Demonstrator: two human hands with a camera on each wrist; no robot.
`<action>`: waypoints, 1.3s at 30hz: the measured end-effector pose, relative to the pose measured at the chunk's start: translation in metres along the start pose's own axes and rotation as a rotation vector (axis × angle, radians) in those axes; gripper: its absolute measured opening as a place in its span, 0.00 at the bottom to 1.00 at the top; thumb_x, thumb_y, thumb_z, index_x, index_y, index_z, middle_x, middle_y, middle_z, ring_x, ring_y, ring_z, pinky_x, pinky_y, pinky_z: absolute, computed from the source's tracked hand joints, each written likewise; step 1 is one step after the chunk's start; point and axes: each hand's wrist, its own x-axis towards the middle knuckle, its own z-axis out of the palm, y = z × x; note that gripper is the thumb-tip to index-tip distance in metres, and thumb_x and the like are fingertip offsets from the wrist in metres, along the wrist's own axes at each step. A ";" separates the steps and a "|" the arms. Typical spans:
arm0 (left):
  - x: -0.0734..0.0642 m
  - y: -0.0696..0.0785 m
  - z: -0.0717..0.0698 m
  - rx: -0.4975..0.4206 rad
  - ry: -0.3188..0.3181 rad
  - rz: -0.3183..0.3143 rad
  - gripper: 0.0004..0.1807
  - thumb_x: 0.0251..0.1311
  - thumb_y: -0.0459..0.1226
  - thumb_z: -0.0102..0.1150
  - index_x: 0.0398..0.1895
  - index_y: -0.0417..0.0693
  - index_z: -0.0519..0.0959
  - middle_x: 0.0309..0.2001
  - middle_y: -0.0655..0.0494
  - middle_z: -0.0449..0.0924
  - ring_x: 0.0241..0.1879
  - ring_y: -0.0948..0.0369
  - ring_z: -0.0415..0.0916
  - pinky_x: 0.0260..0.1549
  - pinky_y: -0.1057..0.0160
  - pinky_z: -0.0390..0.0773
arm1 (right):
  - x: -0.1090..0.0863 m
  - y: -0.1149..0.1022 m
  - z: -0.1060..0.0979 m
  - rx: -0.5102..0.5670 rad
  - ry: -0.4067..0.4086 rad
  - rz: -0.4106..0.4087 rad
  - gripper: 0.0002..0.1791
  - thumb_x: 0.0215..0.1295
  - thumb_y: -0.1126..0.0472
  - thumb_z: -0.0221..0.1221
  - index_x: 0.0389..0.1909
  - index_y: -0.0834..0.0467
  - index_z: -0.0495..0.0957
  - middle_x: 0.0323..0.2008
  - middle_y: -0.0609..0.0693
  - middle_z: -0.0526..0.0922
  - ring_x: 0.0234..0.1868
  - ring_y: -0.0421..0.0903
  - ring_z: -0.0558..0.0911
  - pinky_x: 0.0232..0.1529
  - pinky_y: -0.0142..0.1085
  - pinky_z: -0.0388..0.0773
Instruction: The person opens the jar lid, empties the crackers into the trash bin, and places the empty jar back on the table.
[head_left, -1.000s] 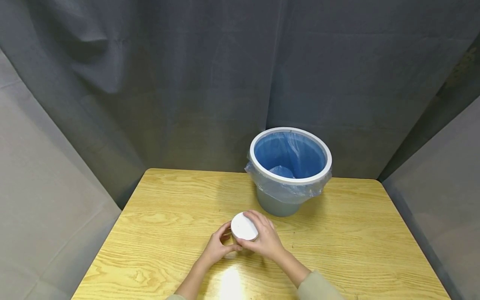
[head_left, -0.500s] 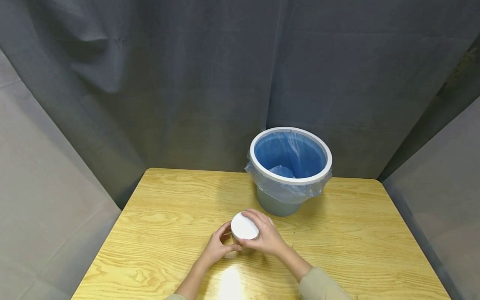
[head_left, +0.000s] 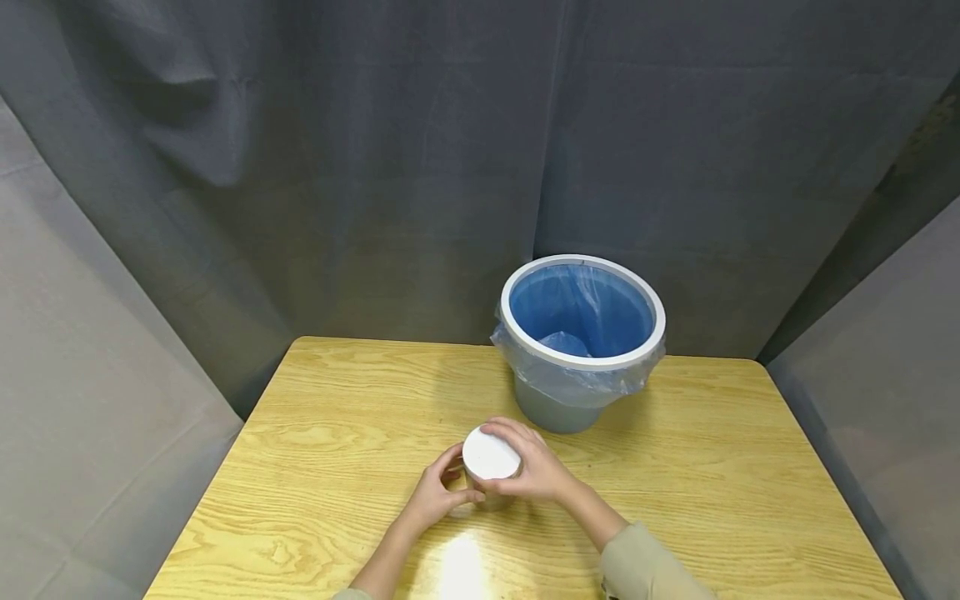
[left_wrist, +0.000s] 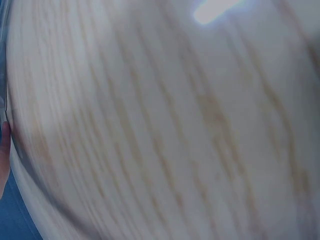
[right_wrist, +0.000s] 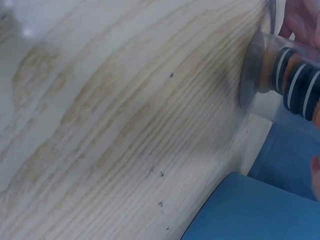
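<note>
Dark grey curtain (head_left: 390,167), yellowish wood-grain table (head_left: 337,400)

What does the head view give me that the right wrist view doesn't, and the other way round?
Only the head view: the white lid with the right hand round it, and the bin's white rim and liner.
Only the right wrist view: the dark and orange banded stack inside the clear jar, plainly visible.
Both: the jar, the wooden table, some fingers and, most likely, the bin's side.
</note>
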 end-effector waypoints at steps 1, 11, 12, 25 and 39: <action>0.000 0.000 0.000 0.000 -0.001 0.001 0.41 0.45 0.37 0.70 0.64 0.48 0.62 0.61 0.49 0.66 0.58 0.47 0.64 0.55 0.42 0.64 | 0.000 0.001 -0.001 0.012 -0.010 -0.004 0.40 0.42 0.44 0.68 0.58 0.51 0.68 0.60 0.48 0.69 0.59 0.50 0.68 0.53 0.55 0.64; -0.001 0.001 0.000 -0.007 -0.011 0.002 0.41 0.46 0.37 0.69 0.65 0.48 0.61 0.62 0.49 0.65 0.59 0.46 0.63 0.56 0.41 0.62 | 0.003 0.004 -0.004 0.109 -0.071 -0.042 0.39 0.44 0.46 0.69 0.59 0.53 0.68 0.61 0.48 0.67 0.60 0.53 0.66 0.52 0.56 0.65; -0.001 0.001 0.000 -0.009 -0.012 0.001 0.41 0.46 0.37 0.69 0.65 0.48 0.61 0.62 0.49 0.65 0.59 0.46 0.63 0.56 0.41 0.62 | 0.004 0.005 -0.004 0.114 -0.070 -0.052 0.39 0.44 0.47 0.69 0.59 0.53 0.68 0.61 0.48 0.67 0.60 0.53 0.66 0.51 0.56 0.66; -0.001 0.002 0.000 -0.008 -0.013 -0.007 0.41 0.46 0.37 0.69 0.64 0.48 0.61 0.62 0.49 0.65 0.59 0.46 0.63 0.56 0.42 0.63 | 0.012 -0.016 -0.019 0.210 -0.112 -0.106 0.40 0.36 0.58 0.68 0.55 0.68 0.68 0.56 0.63 0.69 0.56 0.63 0.67 0.50 0.51 0.69; -0.001 0.002 0.000 -0.010 -0.007 -0.005 0.41 0.45 0.37 0.70 0.64 0.48 0.62 0.62 0.49 0.65 0.58 0.46 0.63 0.56 0.41 0.63 | 0.012 0.013 -0.011 0.215 -0.199 -0.085 0.42 0.39 0.52 0.68 0.59 0.57 0.67 0.59 0.57 0.67 0.60 0.54 0.65 0.53 0.49 0.68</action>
